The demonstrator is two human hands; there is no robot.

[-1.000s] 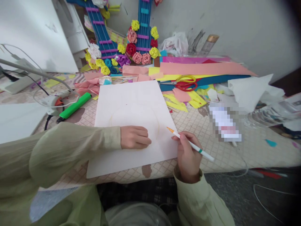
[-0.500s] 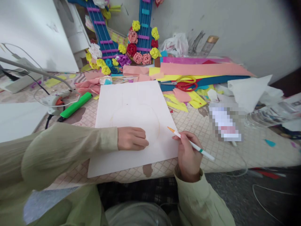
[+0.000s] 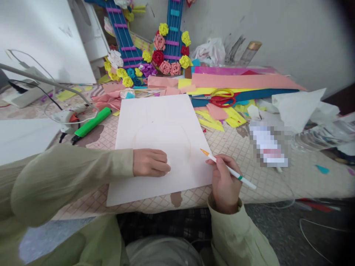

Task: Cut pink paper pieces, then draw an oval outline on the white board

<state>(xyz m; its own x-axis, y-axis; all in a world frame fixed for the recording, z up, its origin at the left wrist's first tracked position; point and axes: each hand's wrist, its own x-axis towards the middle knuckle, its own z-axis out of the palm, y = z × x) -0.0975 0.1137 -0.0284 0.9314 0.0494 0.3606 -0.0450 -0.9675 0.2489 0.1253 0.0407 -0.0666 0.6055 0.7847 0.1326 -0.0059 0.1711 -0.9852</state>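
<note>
A large white sheet of paper (image 3: 155, 111) lies on the table, with faint orange-brown curved lines on it. My left hand (image 3: 151, 162) rests on the sheet with its fingers curled closed. Whatever those fingers hold, if anything, is hidden under them. At the sheet's right edge, my right hand (image 3: 226, 181) grips a white marker pen (image 3: 235, 174) with an orange tip and a green band. The tip points up and left over the paper, seemingly off its surface.
Behind the sheet lie scissors (image 3: 222, 98), yellow paper scraps (image 3: 235, 117) and long coloured strips (image 3: 244, 81). Blue paper guitars (image 3: 173, 44) with paper flowers lean on the wall. A green box-cutter-like tool (image 3: 94, 122) lies left; a phone (image 3: 267, 144) and clear bottle (image 3: 321, 136) stand right.
My left hand has slid a little to the left across the sheet, still closed. The right hand keeps its grip on the marker pen, and the whole view has shifted slightly.
</note>
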